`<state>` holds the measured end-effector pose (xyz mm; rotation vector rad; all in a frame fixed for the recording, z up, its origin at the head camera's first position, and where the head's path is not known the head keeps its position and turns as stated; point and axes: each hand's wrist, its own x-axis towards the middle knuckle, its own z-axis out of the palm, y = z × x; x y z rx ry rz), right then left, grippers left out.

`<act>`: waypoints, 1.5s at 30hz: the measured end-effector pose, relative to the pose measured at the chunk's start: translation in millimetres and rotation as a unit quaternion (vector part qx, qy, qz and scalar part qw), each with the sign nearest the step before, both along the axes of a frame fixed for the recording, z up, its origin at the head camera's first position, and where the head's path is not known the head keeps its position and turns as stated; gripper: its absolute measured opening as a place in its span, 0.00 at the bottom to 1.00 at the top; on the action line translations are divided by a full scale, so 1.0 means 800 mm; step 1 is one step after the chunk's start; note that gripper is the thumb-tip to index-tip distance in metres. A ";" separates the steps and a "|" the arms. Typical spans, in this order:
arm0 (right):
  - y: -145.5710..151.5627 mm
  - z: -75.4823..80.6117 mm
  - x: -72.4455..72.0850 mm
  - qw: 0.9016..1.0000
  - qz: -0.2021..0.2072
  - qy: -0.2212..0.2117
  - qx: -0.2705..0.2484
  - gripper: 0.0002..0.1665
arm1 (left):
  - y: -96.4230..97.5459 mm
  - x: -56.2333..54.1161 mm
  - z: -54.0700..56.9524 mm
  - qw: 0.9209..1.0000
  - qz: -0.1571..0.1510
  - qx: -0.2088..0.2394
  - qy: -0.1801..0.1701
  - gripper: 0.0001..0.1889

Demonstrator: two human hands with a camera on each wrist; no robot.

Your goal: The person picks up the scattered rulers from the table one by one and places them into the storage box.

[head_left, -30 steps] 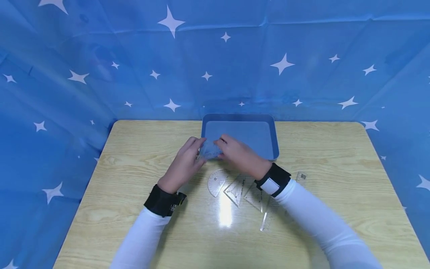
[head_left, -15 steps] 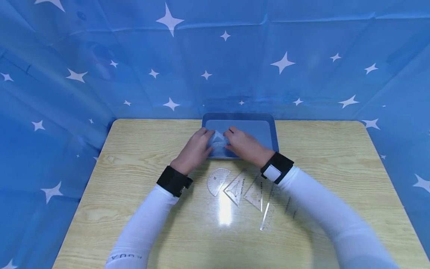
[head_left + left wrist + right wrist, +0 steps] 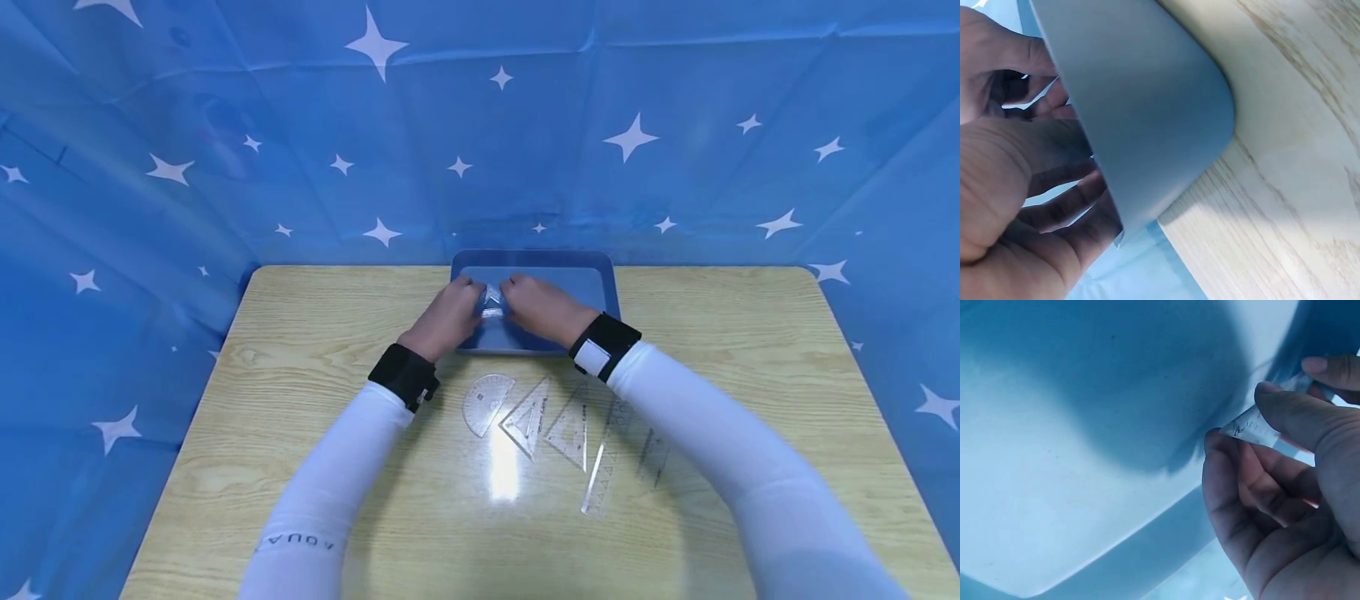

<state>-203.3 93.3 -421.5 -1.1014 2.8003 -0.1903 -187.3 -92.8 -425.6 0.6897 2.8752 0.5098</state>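
Note:
Over the blue tray [image 3: 592,287], my left hand [image 3: 448,315] and right hand [image 3: 543,308] face each other, close together. Between them they pinch a small clear plastic piece [image 3: 492,302]. From the right wrist, a pointed corner of this plastic piece [image 3: 1254,427] shows dark print, held between thumb and fingers. The left wrist view has the tray wall [image 3: 1141,100] hiding the fingertips of my left hand [image 3: 1029,194] and what they hold. Whether the plastic is stiff or folded, I cannot tell.
On the wooden table in front of the tray lie a clear protractor [image 3: 486,406], two clear set squares, one left [image 3: 525,421] and one right [image 3: 567,433], and a clear ruler [image 3: 597,475]. Another clear piece [image 3: 654,457] lies beside my right sleeve. A starry blue curtain [image 3: 480,125] hangs behind.
Both hands have moved forward and slightly right, from the tray's front left corner to over its inside. They have come closer together, and less of the clear plastic shows between them.

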 end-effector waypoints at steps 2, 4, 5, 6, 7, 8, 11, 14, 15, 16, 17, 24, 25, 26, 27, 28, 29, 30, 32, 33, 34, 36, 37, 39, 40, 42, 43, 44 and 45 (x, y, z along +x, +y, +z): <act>-0.003 0.001 -0.003 1.000 -0.001 -0.012 0.008 0.19 | 0.001 -0.003 0.000 1.000 0.002 -0.012 -0.006 0.19; -0.005 0.002 -0.005 1.000 -0.001 -0.021 0.020 0.19 | 0.001 -0.006 -0.001 1.000 0.003 -0.025 -0.009 0.17; -0.006 0.002 -0.006 0.999 -0.001 -0.025 0.025 0.19 | 0.001 -0.007 -0.001 1.000 0.002 -0.030 -0.008 0.16; -0.007 0.002 -0.008 0.999 -0.002 -0.028 0.029 0.19 | 0.001 -0.008 -0.002 0.999 0.001 -0.035 -0.007 0.14; -0.008 0.002 -0.009 0.999 -0.002 -0.031 0.033 0.19 | 0.002 -0.009 -0.002 0.999 -0.001 -0.039 -0.004 0.13; -0.009 0.001 -0.011 0.999 -0.004 -0.035 0.036 0.19 | 0.002 -0.011 -0.003 0.999 -0.003 -0.043 0.000 0.12; -0.011 0.000 -0.018 0.998 -0.008 -0.047 0.043 0.18 | 0.004 -0.015 -0.005 0.998 -0.008 -0.055 0.011 0.11; -0.012 -0.005 -0.025 0.997 -0.014 -0.059 0.049 0.18 | 0.007 -0.018 -0.008 0.998 -0.013 -0.063 0.020 0.10; -0.012 -0.007 -0.027 0.997 -0.014 -0.060 0.051 0.18 | 0.007 -0.019 -0.009 0.998 -0.014 -0.064 0.021 0.10; -0.012 -0.009 -0.029 0.997 -0.016 -0.063 0.052 0.18 | 0.008 -0.021 -0.010 0.998 -0.014 -0.064 0.021 0.09; -0.012 -0.011 -0.030 0.996 -0.018 -0.065 0.054 0.18 | 0.008 -0.022 -0.011 0.998 -0.015 -0.065 0.022 0.09; -0.014 -0.015 -0.037 0.994 -0.029 -0.088 0.055 0.16 | 0.011 -0.026 -0.018 0.997 -0.009 -0.077 0.008 0.09; -0.014 -0.014 -0.037 0.993 -0.031 -0.093 0.059 0.16 | 0.011 -0.026 -0.019 0.997 -0.010 -0.078 0.005 0.09; -0.014 -0.013 -0.037 0.993 -0.033 -0.097 0.066 0.15 | 0.012 -0.027 -0.020 0.997 -0.010 -0.079 0.003 0.09; -0.014 -0.012 -0.038 0.992 -0.036 -0.103 0.070 0.15 | 0.012 -0.027 -0.020 0.997 -0.012 -0.081 0.002 0.09; -0.014 -0.010 -0.038 0.991 -0.036 -0.108 0.075 0.15 | 0.012 -0.027 -0.021 0.997 -0.014 -0.082 0.002 0.09; -0.014 -0.009 -0.038 0.990 -0.036 -0.113 0.079 0.15 | 0.013 -0.027 -0.021 0.996 -0.014 -0.083 0.001 0.10; -0.014 -0.008 -0.039 0.989 -0.036 -0.117 0.083 0.14 | 0.013 -0.028 -0.022 0.996 -0.015 -0.084 0.002 0.10; -0.015 -0.004 -0.039 0.988 -0.036 -0.126 0.086 0.15 | 0.013 -0.028 -0.022 0.996 -0.017 -0.088 0.005 0.10; -0.015 -0.004 -0.039 0.987 -0.036 -0.130 0.085 0.15 | 0.013 -0.029 -0.022 0.996 -0.018 -0.090 0.004 0.10; -0.015 -0.004 -0.039 0.987 -0.035 -0.132 0.087 0.15 | 0.014 -0.029 -0.022 0.995 -0.019 -0.093 0.002 0.11; -0.016 -0.004 -0.040 0.986 -0.037 -0.136 0.092 0.15 | 0.015 -0.029 -0.021 0.995 -0.023 -0.099 0.002 0.12; -0.016 -0.004 -0.040 0.985 -0.038 -0.137 0.095 0.16 | 0.015 -0.029 -0.021 0.994 -0.025 -0.103 0.003 0.12; -0.016 -0.006 -0.041 0.984 -0.041 -0.140 0.099 0.16 | 0.016 -0.030 -0.020 0.994 -0.028 -0.110 0.002 0.13; -0.016 -0.006 -0.042 0.984 -0.042 -0.141 0.101 0.16 | 0.016 -0.030 -0.020 0.993 -0.029 -0.113 0.003 0.13; -0.017 -0.005 -0.044 0.984 -0.045 -0.141 0.102 0.16 | 0.016 -0.031 -0.019 0.993 -0.030 -0.118 0.007 0.13; -0.017 -0.005 -0.045 0.984 -0.046 -0.140 0.103 0.16 | 0.016 -0.031 -0.019 0.992 -0.031 -0.120 0.008 0.14; -0.018 -0.004 -0.045 0.983 -0.047 -0.142 0.103 0.16 | 0.015 -0.032 -0.019 0.992 -0.030 -0.122 0.007 0.14; -0.018 -0.004 -0.046 0.983 -0.049 -0.142 0.104 0.15 | 0.015 -0.032 -0.019 0.992 -0.029 -0.123 0.007 0.14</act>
